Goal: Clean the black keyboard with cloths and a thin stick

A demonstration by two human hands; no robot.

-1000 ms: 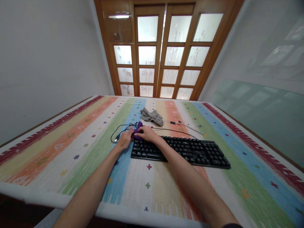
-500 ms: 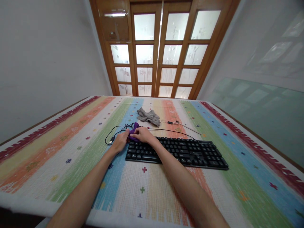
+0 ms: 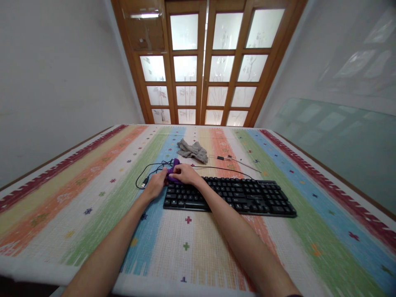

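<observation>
A black keyboard (image 3: 247,197) lies on the striped tablecloth, its left end beneath my hands. Over its upper left corner, a purple cloth (image 3: 176,162) is bunched between my two hands. My left hand (image 3: 157,183) is closed on the left side of the cloth, thumb towards the middle. My right hand (image 3: 185,173) pinches the cloth from the right, its forearm crossing above the keys. Fingers cover part of the cloth and the keyboard's corner.
Behind the keyboard runs its black cable (image 3: 222,168), coiled at the left near a USB plug (image 3: 144,182). A crumpled grey cloth (image 3: 192,151) lies farther back. Right of that are a small black piece (image 3: 220,158) and a thin rod (image 3: 246,164). Wooden glazed doors stand beyond the table.
The camera view has shifted slightly. My right hand has moved a little on the purple cloth; both hands keep hold of it at the keyboard's upper left corner.
</observation>
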